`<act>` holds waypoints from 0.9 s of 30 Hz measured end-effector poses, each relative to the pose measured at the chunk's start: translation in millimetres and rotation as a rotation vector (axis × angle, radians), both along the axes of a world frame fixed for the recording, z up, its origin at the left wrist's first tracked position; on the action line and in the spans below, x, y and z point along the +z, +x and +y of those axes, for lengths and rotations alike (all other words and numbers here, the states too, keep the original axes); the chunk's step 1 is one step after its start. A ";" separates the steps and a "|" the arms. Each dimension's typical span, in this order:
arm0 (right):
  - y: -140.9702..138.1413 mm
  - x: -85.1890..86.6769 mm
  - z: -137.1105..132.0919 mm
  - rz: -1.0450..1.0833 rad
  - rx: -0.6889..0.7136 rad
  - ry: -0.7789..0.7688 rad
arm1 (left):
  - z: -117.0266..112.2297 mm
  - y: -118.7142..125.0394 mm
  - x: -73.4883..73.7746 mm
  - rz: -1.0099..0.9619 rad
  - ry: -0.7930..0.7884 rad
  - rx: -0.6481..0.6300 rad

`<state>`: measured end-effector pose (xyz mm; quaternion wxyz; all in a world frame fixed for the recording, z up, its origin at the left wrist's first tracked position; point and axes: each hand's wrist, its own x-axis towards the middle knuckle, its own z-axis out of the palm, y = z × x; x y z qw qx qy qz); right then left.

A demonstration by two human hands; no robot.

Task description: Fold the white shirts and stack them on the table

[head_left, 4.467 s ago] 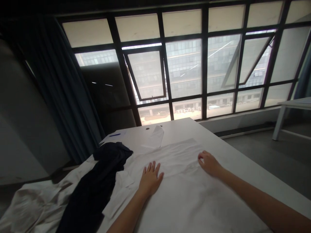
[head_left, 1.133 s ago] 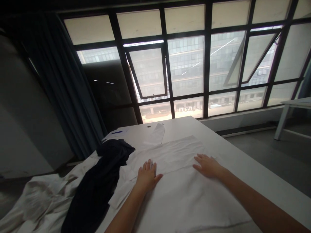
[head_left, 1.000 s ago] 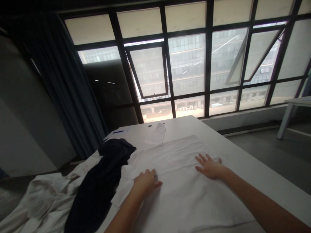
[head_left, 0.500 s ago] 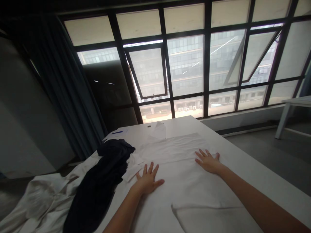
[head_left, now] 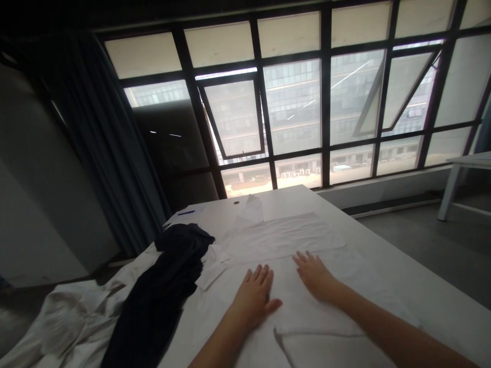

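Observation:
A white cloth (head_left: 284, 235) lies spread over the table, with a seam or fold line across it and small wrinkles toward its far end. My left hand (head_left: 256, 294) rests palm down on the cloth, its fingers stretched out and its thumb apart. To the right, my right hand (head_left: 314, 276) also lies flat on the cloth near the cross seam, fingers extended. Neither hand grips anything. In front of my hands, a dark-edged opening or fold shows in the cloth's near part. Part of the cloth is hidden under my forearms.
Dark navy cloth (head_left: 161, 281) lies heaped on the left, beside crumpled white cloth (head_left: 72, 312). A small white folded piece (head_left: 251, 209) and a blue pen (head_left: 186, 212) are on the far part of the white table (head_left: 295, 194). Another table (head_left: 447, 194) stands at right.
Both hands have moved closer together over the cloth. My left hand slid right, my right hand slid left and nearer to me. Their fingers are less spread.

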<state>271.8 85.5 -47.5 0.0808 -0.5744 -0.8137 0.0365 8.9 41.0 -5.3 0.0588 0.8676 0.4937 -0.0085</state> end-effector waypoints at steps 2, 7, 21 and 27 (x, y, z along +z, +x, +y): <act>-30.1 -1.8 -16.5 0.115 0.173 -0.020 | -5.4 10.7 -2.8 -0.052 -0.010 -0.017; -34.6 -2.8 -27.7 0.156 0.251 -0.040 | -9.6 0.9 -7.1 -0.054 -0.018 0.006; 131.5 -26.2 -9.3 0.011 -0.096 0.067 | -36.6 -132.3 -11.0 0.056 0.058 0.232; 161.6 -29.8 -39.6 0.017 -0.028 0.049 | -66.4 -138.7 -10.5 0.026 0.039 0.234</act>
